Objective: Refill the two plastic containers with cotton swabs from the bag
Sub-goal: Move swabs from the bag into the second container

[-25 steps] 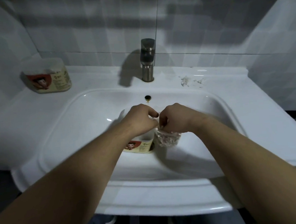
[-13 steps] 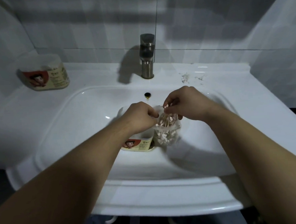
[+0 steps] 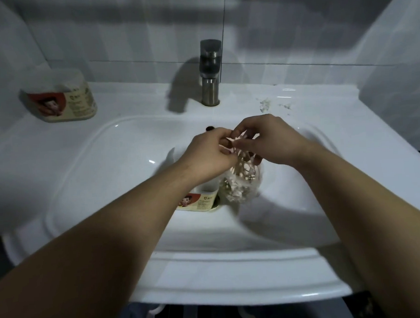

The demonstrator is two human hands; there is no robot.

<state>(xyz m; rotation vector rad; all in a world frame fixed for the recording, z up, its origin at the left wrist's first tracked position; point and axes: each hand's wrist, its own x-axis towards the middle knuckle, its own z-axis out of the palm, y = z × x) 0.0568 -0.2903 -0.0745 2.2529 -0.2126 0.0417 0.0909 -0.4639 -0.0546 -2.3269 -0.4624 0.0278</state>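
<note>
A clear plastic bag of cotton swabs (image 3: 239, 184) hangs over the middle of the sink basin. My left hand (image 3: 210, 156) pinches the bag's top edge on its left side. My right hand (image 3: 267, 138) pinches a bunch of cotton swabs (image 3: 239, 142) sticking up out of the bag's mouth. One plastic container (image 3: 197, 199) with a red and cream label sits in the basin just left of the bag, partly hidden by my left wrist. A second container (image 3: 62, 101) with the same label stands on the counter at the back left.
The white sink (image 3: 95, 179) fills most of the view. A steel faucet (image 3: 209, 71) rises behind the basin, with the overflow hole (image 3: 209, 128) below it. White scraps (image 3: 265, 105) lie on the counter right of the faucet. Tiled walls close in behind and on both sides.
My right hand has lifted away from the bag's top, drawing a bunch of swabs up out of the bag. The bag itself has risen slightly with my left hand.
</note>
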